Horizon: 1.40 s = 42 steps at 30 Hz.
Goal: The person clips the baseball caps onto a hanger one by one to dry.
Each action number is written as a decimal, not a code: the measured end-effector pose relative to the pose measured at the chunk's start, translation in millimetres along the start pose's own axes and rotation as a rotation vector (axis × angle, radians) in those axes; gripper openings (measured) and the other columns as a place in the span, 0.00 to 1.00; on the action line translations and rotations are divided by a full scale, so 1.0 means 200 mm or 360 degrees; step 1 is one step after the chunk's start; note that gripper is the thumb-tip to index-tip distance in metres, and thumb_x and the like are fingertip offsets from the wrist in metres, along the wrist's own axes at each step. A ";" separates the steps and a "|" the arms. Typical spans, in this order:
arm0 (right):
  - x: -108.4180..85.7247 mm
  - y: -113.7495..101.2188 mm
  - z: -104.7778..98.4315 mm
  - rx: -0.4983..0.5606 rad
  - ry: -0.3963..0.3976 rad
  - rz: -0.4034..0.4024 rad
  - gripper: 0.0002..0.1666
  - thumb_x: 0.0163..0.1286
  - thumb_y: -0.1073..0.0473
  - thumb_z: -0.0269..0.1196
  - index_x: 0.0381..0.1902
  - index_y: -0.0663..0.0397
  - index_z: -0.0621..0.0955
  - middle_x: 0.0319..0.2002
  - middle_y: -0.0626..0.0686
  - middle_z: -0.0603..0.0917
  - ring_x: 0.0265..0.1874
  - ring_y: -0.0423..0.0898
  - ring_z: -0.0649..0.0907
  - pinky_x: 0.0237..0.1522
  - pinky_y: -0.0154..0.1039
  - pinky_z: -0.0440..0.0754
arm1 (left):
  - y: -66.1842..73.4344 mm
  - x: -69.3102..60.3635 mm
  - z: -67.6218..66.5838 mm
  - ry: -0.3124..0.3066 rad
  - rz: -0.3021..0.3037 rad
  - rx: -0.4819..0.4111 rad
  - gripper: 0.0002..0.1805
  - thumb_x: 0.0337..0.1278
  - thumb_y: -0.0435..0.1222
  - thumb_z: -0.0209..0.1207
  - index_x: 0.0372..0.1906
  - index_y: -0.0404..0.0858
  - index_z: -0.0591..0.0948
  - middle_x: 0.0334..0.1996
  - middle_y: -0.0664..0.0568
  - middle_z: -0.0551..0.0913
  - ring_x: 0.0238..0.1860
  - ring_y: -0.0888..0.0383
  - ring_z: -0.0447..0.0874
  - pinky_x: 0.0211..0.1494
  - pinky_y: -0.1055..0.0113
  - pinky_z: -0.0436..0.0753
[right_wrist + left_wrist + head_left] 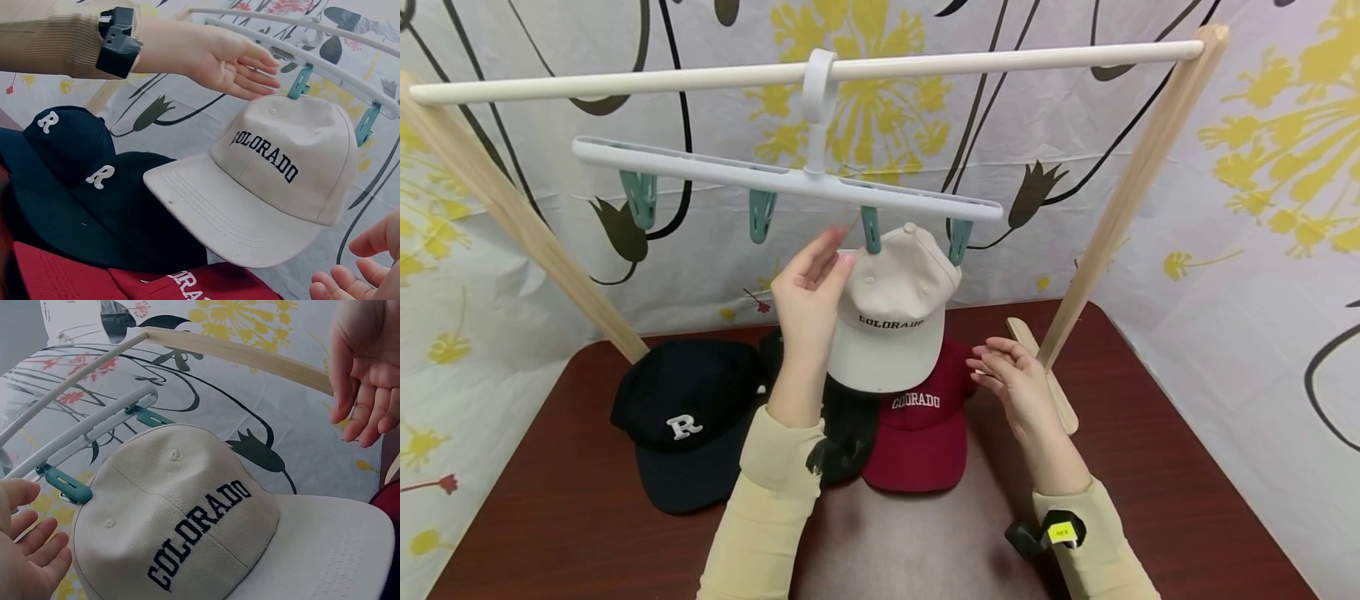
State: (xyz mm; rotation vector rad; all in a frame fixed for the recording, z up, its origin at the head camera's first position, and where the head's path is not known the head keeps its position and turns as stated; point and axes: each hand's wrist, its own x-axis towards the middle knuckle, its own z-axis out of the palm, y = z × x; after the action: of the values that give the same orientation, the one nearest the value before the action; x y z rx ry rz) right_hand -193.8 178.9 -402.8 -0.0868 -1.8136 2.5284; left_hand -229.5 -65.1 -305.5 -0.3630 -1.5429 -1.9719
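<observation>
- You seem to be finishing clipping the cream cap.
- Your left hand beside it, right hand lower right, both loosely open, empty.
- Next probably calls for checking its clips.

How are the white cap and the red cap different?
The white cap is creamy white; the red cap is dark red. The white cap hangs from clips, while the red cap sits on the table. The white cap has dark letters; the red cap has white ones. Both have brims.
</observation>
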 end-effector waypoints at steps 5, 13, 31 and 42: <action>0.00 0.00 -0.01 -0.0006 -0.0010 -0.0003 0.11 0.73 0.71 0.49 0.51 0.65 0.65 0.36 0.48 0.82 0.36 0.41 0.84 0.41 0.35 0.80 | -0.02 -0.03 -0.03 0.0048 -0.0007 0.0008 0.18 0.54 0.24 0.64 0.51 0.26 0.80 0.48 0.42 0.83 0.52 0.51 0.80 0.57 0.61 0.75; 0.00 0.00 -0.01 -0.0005 -0.0016 -0.0005 0.10 0.73 0.71 0.49 0.50 0.63 0.66 0.36 0.49 0.82 0.36 0.42 0.84 0.41 0.35 0.80 | -0.02 -0.09 -0.09 0.0125 0.0031 -0.0014 0.15 0.52 0.23 0.65 0.47 0.24 0.82 0.45 0.38 0.84 0.50 0.49 0.81 0.55 0.59 0.77; 0.00 0.02 -0.03 -0.0042 -0.0045 0.0013 0.09 0.73 0.71 0.49 0.50 0.63 0.66 0.35 0.48 0.82 0.35 0.42 0.84 0.42 0.35 0.80 | -0.09 -0.24 -0.15 0.0000 -0.0138 0.0098 0.10 0.57 0.25 0.62 0.43 0.24 0.82 0.34 0.40 0.84 0.32 0.56 0.84 0.39 0.66 0.81; -0.01 0.03 -0.03 -0.0049 -0.0057 0.0012 0.09 0.72 0.72 0.51 0.48 0.63 0.67 0.34 0.49 0.82 0.33 0.42 0.84 0.40 0.35 0.81 | -0.16 -0.34 -0.17 -0.0148 -0.0303 0.0196 0.09 0.57 0.26 0.63 0.41 0.24 0.82 0.31 0.38 0.84 0.29 0.57 0.84 0.40 0.67 0.80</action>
State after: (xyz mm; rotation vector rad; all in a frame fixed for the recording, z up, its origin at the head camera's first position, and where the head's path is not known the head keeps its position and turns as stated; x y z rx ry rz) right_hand -191.8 183.4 -410.8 -0.0494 -1.8691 2.5234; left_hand -190.3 -72.9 -377.3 -0.2688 -1.8072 -2.0139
